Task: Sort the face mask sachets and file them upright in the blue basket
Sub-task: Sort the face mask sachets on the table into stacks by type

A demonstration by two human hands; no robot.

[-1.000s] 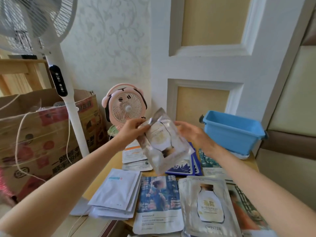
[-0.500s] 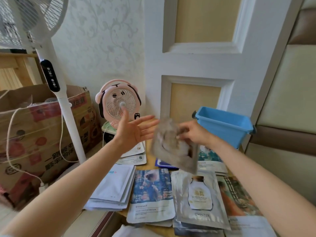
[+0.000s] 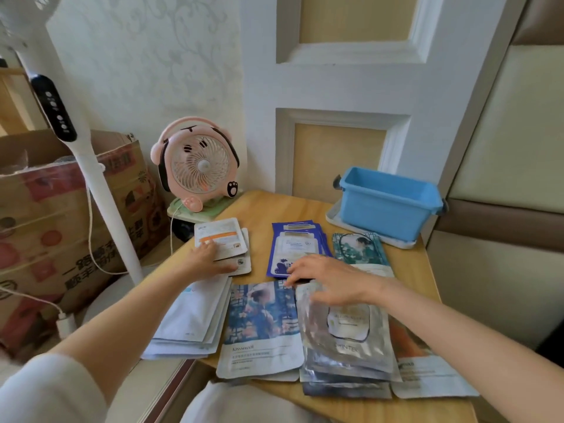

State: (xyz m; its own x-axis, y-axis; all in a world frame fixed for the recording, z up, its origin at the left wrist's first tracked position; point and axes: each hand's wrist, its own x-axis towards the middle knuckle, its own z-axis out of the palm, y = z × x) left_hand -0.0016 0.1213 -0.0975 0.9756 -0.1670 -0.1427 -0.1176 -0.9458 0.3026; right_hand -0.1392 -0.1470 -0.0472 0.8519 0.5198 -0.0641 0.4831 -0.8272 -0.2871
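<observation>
Several piles of face mask sachets lie sorted on a small wooden table [image 3: 262, 209]. A silver pile [image 3: 345, 337] sits at the front right, and my right hand [image 3: 329, 279] lies flat over its top sachet with fingers spread. My left hand [image 3: 204, 259] rests with straight fingers on the white-and-orange pile [image 3: 221, 235]. Other piles: plain white [image 3: 192, 319], a blue picture sachet [image 3: 262, 322], dark blue [image 3: 293, 242], green [image 3: 358, 248] and orange [image 3: 427, 370]. The blue basket [image 3: 387, 203] stands at the back right with no sachets showing in it.
A pink desk fan [image 3: 198, 166] stands at the table's back left corner. A white pedestal fan pole [image 3: 91, 178] and cardboard boxes [image 3: 45, 227] are left of the table. The basket sits on a white tray [image 3: 335, 216] against the wall panel.
The silver sachet held up in both hands has come down onto the silver pile under my right hand. My left hand let go and dropped to the white-and-orange pile.
</observation>
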